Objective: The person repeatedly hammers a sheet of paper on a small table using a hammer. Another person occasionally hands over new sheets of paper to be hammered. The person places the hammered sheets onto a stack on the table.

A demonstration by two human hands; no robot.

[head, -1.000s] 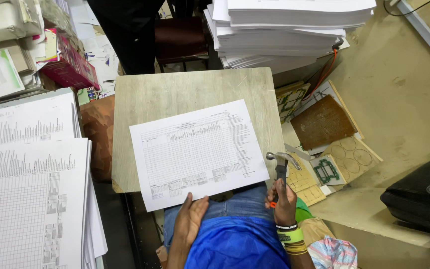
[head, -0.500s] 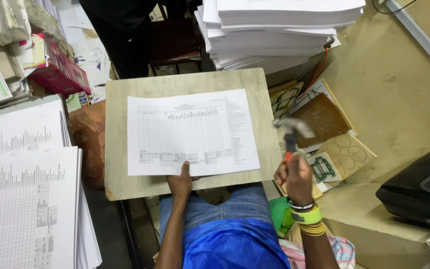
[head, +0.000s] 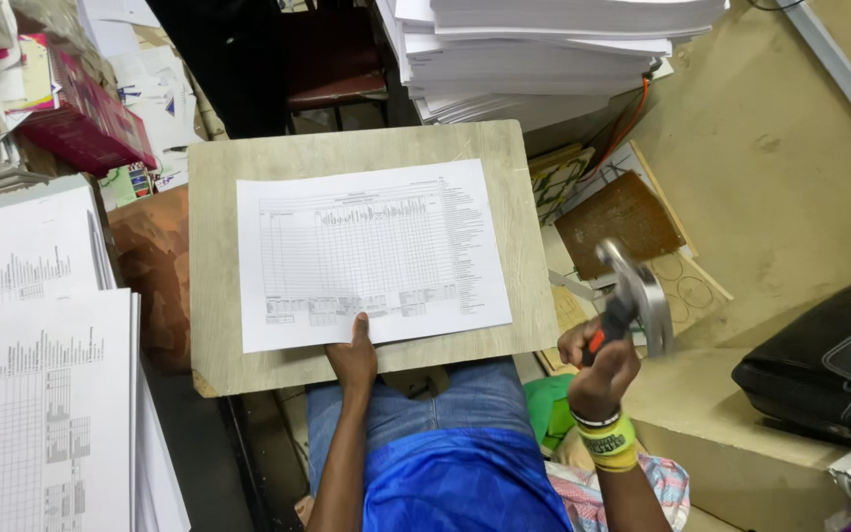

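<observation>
A printed sheet of paper (head: 371, 251) with a table on it lies flat on a light wooden board (head: 214, 296) across my lap. My left hand (head: 354, 355) rests at the board's near edge, its index finger pressing the sheet's bottom margin. My right hand (head: 598, 366) is off the board's right side, fingers wrapped round the red-and-black handle of a metal claw hammer (head: 635, 296), whose blurred head is raised to the upper right. A yellow and a black band circle that wrist.
Tall stacks of white paper (head: 544, 49) stand beyond the board. More printed stacks (head: 36, 394) fill the left. A black bag (head: 829, 365) sits at the right. Brown boards (head: 618, 217) and a pink box (head: 81, 108) lie about.
The sheet has been squared up on the board. My left hand slid onto its bottom edge. My right hand carried the hammer out to the right and higher.
</observation>
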